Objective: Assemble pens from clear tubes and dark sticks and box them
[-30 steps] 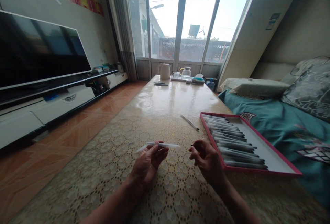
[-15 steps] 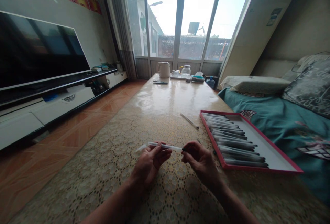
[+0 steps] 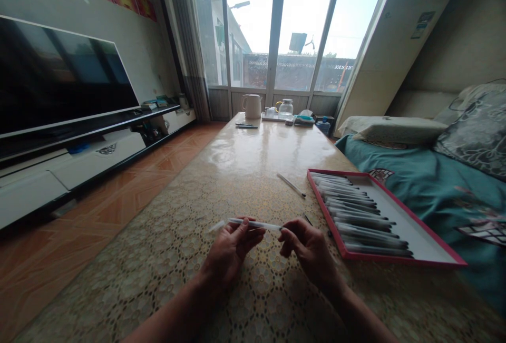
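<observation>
A slim white pen [image 3: 263, 225] lies level between my two hands, just above the patterned tabletop. My left hand [image 3: 233, 243] is closed on its left part, thumb on top and fingers beneath. With thumb and forefinger, my right hand [image 3: 304, 243] pinches the pen's dark right end, which the fingertips mostly hide. A clear plastic piece [image 3: 216, 226] shows just left of my left fingers. Beyond my right hand another pen [image 3: 291, 185] with a dark tip rests slantwise on the table. A small dark piece [image 3: 308, 219] lies behind my right knuckles, partly hidden.
A red-rimmed box [image 3: 429, 232] at the right holds a row of many similar pens [image 3: 367, 227]. At the table's far end stand a kettle [image 3: 252, 107], a glass jug [image 3: 285, 108], a tissue pack [image 3: 304, 117] and some dark pens [image 3: 246, 126]. A sofa [image 3: 411, 190] borders the right side.
My right hand has shifted very slightly, its fingers curling a little differently at the pen's dark end. The left hand keeps its hold, and the other things stay put.
</observation>
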`<state>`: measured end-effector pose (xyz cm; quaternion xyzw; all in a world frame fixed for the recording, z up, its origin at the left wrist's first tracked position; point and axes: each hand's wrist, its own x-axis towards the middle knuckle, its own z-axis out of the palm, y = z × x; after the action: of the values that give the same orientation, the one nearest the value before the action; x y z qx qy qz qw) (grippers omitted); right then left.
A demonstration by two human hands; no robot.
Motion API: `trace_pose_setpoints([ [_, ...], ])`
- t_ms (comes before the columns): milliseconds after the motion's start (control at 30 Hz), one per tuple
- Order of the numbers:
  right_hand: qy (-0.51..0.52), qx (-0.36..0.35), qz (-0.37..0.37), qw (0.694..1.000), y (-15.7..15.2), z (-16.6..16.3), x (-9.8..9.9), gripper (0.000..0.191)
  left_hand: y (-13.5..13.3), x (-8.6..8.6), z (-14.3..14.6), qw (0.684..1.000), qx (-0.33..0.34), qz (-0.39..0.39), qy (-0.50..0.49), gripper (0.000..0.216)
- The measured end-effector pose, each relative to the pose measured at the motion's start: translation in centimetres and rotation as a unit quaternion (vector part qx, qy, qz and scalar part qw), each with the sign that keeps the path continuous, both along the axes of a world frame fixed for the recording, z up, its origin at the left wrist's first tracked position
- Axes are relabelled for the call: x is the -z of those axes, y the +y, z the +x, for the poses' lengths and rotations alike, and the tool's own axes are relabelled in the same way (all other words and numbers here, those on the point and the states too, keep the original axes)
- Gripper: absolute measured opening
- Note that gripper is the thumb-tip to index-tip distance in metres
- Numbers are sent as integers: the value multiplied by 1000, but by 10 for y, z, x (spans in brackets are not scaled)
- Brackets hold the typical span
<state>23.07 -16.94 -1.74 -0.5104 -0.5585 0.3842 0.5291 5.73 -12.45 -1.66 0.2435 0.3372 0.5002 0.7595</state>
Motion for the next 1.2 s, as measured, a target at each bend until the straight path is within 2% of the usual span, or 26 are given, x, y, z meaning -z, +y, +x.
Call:
trace_pose_setpoints([
  [167, -109, 14, -8, 994, -1, 3, 4, 42, 0, -1, 1, 1000, 4, 0, 13, 2],
  [400, -123, -23, 2, 992, 2, 3, 5, 29, 1, -3, 1, 1000, -8, 2, 19, 5],
  [633, -189, -19, 8, 982, 2, 5, 9, 45, 0, -5, 2, 999, 10, -1, 30, 9],
  [867, -202, 6, 22, 979, -1, 1, 2, 29, 2, -2, 1, 1000, 0, 7, 24, 10],
  [1100, -221, -1, 13, 975, 2, 5, 10, 45, 1, -4, 2, 1000, 11, 1, 29, 11],
  [1200, -229, 14, 19, 973, 2, 4, 9, 37, 2, -5, 2, 1000, -6, -1, 23, 10],
])
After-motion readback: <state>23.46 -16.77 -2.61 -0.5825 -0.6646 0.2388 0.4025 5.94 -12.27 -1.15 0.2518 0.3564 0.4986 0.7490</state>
